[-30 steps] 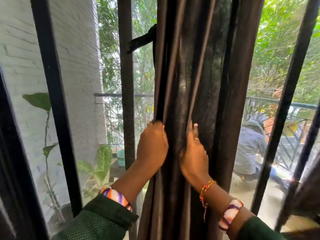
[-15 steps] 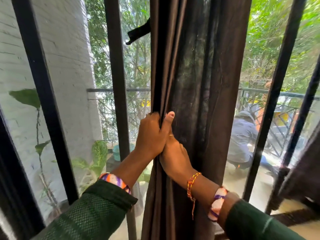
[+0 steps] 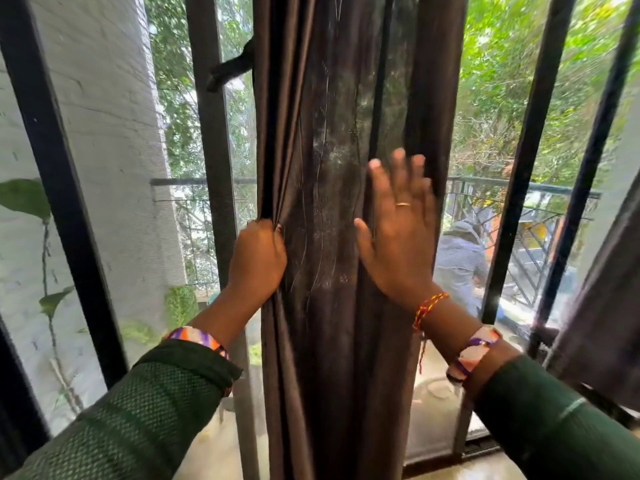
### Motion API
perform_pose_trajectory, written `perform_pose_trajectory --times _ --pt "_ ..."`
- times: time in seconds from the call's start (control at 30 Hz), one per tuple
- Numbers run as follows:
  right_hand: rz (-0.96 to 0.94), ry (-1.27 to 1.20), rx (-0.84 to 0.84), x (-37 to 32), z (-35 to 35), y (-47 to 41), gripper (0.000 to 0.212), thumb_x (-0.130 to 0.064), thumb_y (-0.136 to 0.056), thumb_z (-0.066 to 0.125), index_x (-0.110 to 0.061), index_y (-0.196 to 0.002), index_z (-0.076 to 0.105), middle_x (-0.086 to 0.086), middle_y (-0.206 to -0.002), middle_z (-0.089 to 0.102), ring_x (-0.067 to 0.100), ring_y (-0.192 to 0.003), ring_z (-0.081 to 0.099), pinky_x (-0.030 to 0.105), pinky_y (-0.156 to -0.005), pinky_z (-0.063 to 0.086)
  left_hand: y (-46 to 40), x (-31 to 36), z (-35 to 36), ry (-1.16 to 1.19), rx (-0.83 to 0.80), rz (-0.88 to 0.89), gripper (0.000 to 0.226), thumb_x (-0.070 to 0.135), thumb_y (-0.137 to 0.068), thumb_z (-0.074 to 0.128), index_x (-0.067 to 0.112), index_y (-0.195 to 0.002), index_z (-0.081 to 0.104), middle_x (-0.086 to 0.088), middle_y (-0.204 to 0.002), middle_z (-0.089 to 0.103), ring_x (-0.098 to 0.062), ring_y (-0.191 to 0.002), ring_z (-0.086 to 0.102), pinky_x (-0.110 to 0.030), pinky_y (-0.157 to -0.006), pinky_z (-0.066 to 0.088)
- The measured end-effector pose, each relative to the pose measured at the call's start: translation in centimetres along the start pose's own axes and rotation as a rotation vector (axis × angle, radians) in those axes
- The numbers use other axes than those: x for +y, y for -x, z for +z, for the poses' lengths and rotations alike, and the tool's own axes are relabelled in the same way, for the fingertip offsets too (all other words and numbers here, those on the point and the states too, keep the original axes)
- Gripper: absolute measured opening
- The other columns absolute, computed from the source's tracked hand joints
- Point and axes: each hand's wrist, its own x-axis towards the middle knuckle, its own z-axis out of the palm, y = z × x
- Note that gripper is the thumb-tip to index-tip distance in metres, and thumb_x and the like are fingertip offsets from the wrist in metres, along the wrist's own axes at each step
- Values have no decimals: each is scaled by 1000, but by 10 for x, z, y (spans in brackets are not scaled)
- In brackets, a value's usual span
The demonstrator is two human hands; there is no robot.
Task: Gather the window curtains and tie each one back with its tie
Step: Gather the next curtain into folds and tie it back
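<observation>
A dark brown curtain (image 3: 332, 334) hangs in a half-gathered bunch down the middle of the window. My left hand (image 3: 258, 258) is clenched on the folds at the curtain's left edge. My right hand (image 3: 398, 230) is spread flat, fingers apart, against the curtain's right part, and grips nothing. A dark fabric tie (image 3: 230, 69) sticks out leftward from behind the curtain, high up and well above both hands. A second dark curtain (image 3: 602, 306) shows at the right edge.
Black window bars (image 3: 67, 209) run upright across the glass on both sides. Outside are a white brick wall (image 3: 104, 133), potted plants, a balcony railing (image 3: 519, 188), trees, and a crouching person (image 3: 460, 261) behind the right pane.
My right hand has left my left hand, moved right and opened flat on the curtain. My left hand keeps its grip on the left folds.
</observation>
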Motion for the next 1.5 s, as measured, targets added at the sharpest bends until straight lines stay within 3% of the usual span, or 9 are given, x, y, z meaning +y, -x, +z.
perform_pose_trajectory --times 0.13,0.3,0.43,0.67,0.83,1.13,1.23,1.27,1.5 --pt "483 -154 -23 18 -5 -2 106 -33 -76 69 -11 -149 -5 19 -157 -7 31 -145 -6 52 -114 7 6 6 1 -13 2 37 25 3 -93 41 -15 -91 57 -33 -92 58 -44 -83 56 -34 -63 28" --pt "731 -590 -160 35 4 10 84 -34 -72 66 -11 -143 28 12 -136 53 26 -122 53 35 -103 43 14 17 3 48 -10 75 25 5 -94 40 -12 -88 57 -29 -85 57 -34 -71 53 -32 -59 30" --pt "552 -467 -338 25 -1 25 38 -3 -86 51 -12 -122 56 16 -104 68 33 -97 63 24 -70 40 18 29 4 47 -68 83 25 7 -95 39 -11 -94 55 -30 -92 56 -40 -83 55 -37 -65 34" --pt "195 -421 -480 -22 6 46 84 -2 -84 51 -19 -151 4 28 -142 40 39 -106 60 41 -69 51 20 40 9 115 -174 38 15 0 -89 43 -9 -97 52 -28 -98 55 -38 -90 55 -36 -72 36" --pt "188 -481 -554 -41 16 59 107 -5 -85 52 -43 -125 -40 25 -154 14 39 -113 56 45 -77 52 28 40 11 270 -219 43 19 3 -93 39 -6 -107 46 -28 -84 61 -39 -72 61 -35 -57 43" --pt "188 -470 -662 -43 19 73 97 -7 -86 50 -32 -143 -24 6 -157 -18 35 -132 39 41 -77 49 40 39 8 467 -176 96 66 22 -90 31 41 -135 -13 0 -44 42 -11 -36 41 -19 -42 31" --pt "182 -469 -674 -44 14 75 101 -5 -88 49 -40 -124 -39 4 -156 -23 35 -124 49 40 -77 49 43 44 8 539 -126 51 70 19 -97 37 37 -136 -17 -6 -74 68 -12 -47 53 -12 -44 34" --pt "193 -452 -684 -44 13 75 101 -6 -88 48 -42 -118 -42 7 -156 -22 39 -115 54 40 -76 48 43 45 9 574 -132 -9 71 21 -97 41 32 -140 -15 5 -102 69 -10 -48 55 -9 -46 37" --pt "159 -277 -834 -44 5 81 82 -5 -90 41 -16 -147 -16 26 -153 5 43 -94 61 35 -67 41 29 41 17 603 -181 -189 19 29 -81 67 12 -91 65 11 -72 63 8 -61 59 -2 -55 43"
